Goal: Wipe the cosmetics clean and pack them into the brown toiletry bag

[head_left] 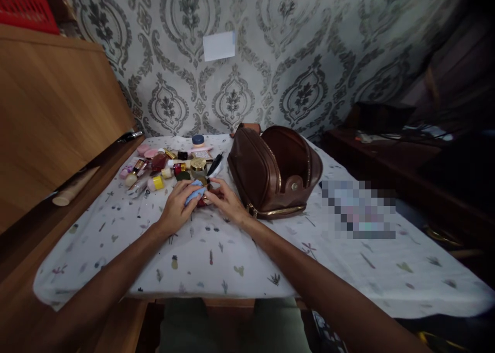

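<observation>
My left hand point(178, 204) is closed on a blue cloth point(196, 192), pressing it against a small item between my hands. Across from it, my right hand point(228, 202) has its fingers bent round the same spot. Of that item only a dark red and gold bit point(203, 201) shows; the fingers hide the rest. Just beyond the hands stand a gold-lidded jar point(198, 167) and a black tube point(215, 164). A yellow-banded bottle point(155, 183) lies to the left. An unzipped brown leather bag point(251, 172) sits right of my right hand.
Several cosmetics, among them a blue-lidded jar point(198, 140), crowd the table's back left. A wooden cabinet point(58, 90) borders the left side. At the right, a blurred-out flat object point(359, 208) lies on the patterned tablecloth point(240, 260). The papered wall point(247, 74) closes off the back.
</observation>
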A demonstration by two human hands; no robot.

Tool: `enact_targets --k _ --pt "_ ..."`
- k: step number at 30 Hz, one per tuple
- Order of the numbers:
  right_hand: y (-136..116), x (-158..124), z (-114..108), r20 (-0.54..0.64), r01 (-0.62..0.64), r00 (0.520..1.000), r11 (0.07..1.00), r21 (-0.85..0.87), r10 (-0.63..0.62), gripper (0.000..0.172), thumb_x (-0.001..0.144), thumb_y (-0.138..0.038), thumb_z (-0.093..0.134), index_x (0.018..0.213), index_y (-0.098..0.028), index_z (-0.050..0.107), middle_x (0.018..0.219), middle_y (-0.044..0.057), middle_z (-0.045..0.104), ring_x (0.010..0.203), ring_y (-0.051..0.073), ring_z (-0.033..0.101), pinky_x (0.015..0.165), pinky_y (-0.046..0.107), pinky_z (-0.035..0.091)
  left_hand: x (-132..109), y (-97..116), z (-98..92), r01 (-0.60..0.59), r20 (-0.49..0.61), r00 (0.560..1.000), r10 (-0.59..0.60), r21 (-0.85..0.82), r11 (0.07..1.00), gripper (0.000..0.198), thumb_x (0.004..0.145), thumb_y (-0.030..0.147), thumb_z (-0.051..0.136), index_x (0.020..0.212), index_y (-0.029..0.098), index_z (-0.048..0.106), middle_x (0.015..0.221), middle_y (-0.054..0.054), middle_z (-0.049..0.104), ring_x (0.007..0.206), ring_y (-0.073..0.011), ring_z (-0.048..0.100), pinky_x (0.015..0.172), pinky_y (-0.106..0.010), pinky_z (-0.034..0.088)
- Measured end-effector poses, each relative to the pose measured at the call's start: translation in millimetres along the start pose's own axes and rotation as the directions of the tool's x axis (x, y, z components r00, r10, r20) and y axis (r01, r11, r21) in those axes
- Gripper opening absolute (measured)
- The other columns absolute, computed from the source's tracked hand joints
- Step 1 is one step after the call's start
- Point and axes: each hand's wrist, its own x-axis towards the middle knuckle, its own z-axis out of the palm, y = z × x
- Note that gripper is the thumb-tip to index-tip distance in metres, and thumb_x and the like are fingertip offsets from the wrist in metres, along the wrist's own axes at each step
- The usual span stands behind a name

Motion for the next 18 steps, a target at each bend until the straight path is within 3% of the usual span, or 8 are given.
enact_targets --k 6,12,18 --pt "-1 -7 -12 0.116 0.130 0.983 0.987 0.091 -0.140 0.064 0.074 -0.039 0.076 0.134 -0.025 0.057 0.112 0.004 0.059 0.091 0.014 0.061 0.087 0.032 0.052 0 -4 -0.2 0.048 -0.007 0.999 -0.048 -0.005 0.999 0.024 0.096 0.032 0.049 0.109 0.020 0.066 0.112 -0.009 0.063 0.107 -0.0230 0.058 0.095 -0.039 0.048" --pt "5 -5 -12 0.110 0.110 0.987 0.991 0.077 -0.118 0.069 0.073 -0.035 0.077 0.137 -0.028 0.053 0.115 0.004 0.058 0.085 0.014 0.062 0.083 0.034 0.053 -4 -6 2.0 -0.061 0.022 0.998 0.059 0.075 0.995 0.027 0.096 0.027 0.050 0.116 0.021 0.066 0.118 -0.010 0.060 0.112 -0.0247 0.056 0.099 -0.043 0.047" --pt "2 -7 -9 0.101 0.095 0.989 0.992 0.085 -0.103 0.060 0.072 -0.034 0.078 0.126 -0.024 0.053 0.105 0.004 0.063 0.089 0.018 0.065 0.082 0.035 0.053 -6 -6 1.8 -0.136 0.023 0.991 0.135 0.085 0.987 0.028 0.096 0.026 0.050 0.118 0.022 0.067 0.119 -0.012 0.061 0.112 -0.0247 0.056 0.097 -0.042 0.048"
